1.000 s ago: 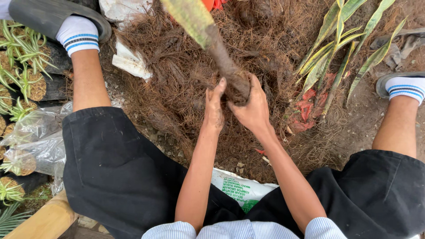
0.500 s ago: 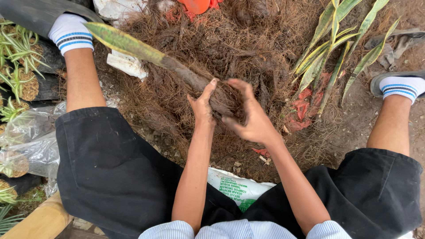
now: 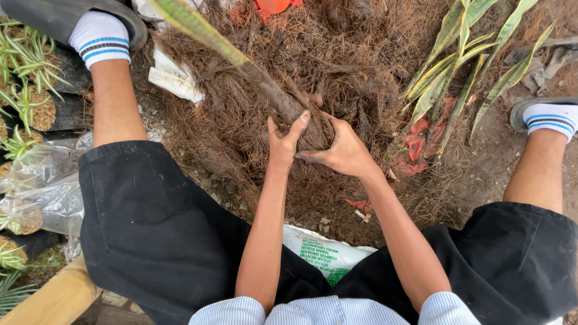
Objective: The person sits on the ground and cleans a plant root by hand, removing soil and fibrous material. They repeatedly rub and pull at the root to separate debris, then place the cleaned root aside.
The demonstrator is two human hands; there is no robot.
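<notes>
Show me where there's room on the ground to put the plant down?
Bare dirt lies between the loose long-leaved plants and the right-side leg. Another small patch of gravel sits beside the left hand. The fibre pile in the middle is crowded, where both hands, right hand too, grip the plant. The potted seedlings fill the left edge.

A white plastic sack with green printing (image 3: 322, 253) lies flat on the ground, mostly covered by the black shorts, only a rough triangle of it showing. Taking this sack as the landmark: far up and to its left, a crumpled white paper or plastic wrapper (image 3: 171, 75) lies at the edge of the brown fibre heap. Well to the sack's left, clear plastic bags (image 3: 42, 192) hold small potted plants, bunched together. Farther up along that left side, black plastic grow bags (image 3: 63, 90) hold more small plants. No signs or screens show.
</notes>
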